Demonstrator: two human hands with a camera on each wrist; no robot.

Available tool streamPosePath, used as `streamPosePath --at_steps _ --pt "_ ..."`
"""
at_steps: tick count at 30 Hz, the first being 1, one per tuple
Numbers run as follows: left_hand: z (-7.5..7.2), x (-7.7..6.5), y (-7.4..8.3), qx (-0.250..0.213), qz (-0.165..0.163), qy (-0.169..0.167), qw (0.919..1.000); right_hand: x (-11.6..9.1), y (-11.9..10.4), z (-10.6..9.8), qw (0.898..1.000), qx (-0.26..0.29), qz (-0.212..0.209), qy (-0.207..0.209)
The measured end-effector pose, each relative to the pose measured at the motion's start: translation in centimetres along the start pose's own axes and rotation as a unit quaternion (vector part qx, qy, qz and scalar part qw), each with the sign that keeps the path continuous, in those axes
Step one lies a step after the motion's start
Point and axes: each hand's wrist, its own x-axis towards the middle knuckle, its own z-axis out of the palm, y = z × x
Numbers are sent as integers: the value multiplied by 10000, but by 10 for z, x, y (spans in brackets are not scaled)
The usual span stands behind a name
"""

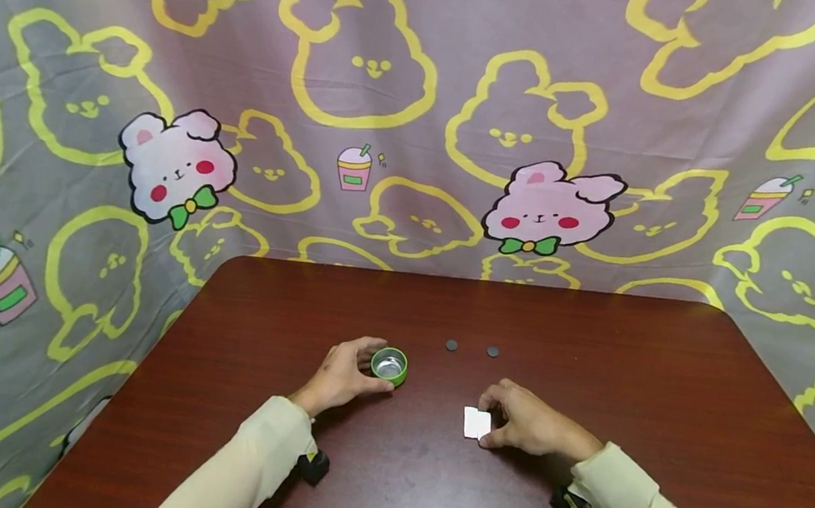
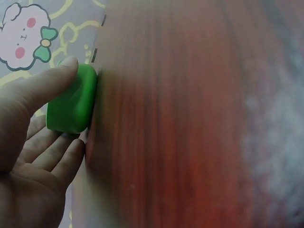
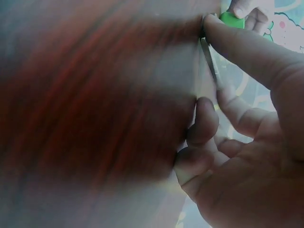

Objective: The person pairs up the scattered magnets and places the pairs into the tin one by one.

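A small round green tin [image 1: 389, 367] stands on the table with its top uncovered and its silvery inside showing. My left hand [image 1: 344, 377] holds it from the left, thumb on the near side and fingers around the far side. In the left wrist view the thumb [image 2: 61, 78] lies against the green wall [image 2: 73, 107]. To the right, my right hand [image 1: 528, 420] pinches a small flat white piece [image 1: 477, 424], which looks like two overlapping rectangles, between thumb and forefinger. It appears as a thin, tilted edge [image 3: 210, 61] in the right wrist view, low over the table.
Two small dark discs [image 1: 451, 345] lie side by side beyond the hands, toward the back of the brown wooden table [image 1: 595, 334]. A patterned curtain [image 1: 439, 107] hangs behind the table and along its sides.
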Motion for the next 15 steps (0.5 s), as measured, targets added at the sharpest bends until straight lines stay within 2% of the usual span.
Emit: streamPosePath --at_steps 5,9,11,15 --pt "0 0 -1 -149 -114 22 9998 3 1 -2 9973 722 69 -102" --pt "0 -1 -2 -216 -134 15 9997 4 3 -2 9883 1460 423 -144" --pt "0 -2 -2 -225 -129 23 9997 4 4 -2 9791 1898 715 -162" --pt "0 -2 -3 -218 -174 41 9996 6 4 -1 9474 2902 1335 -224"
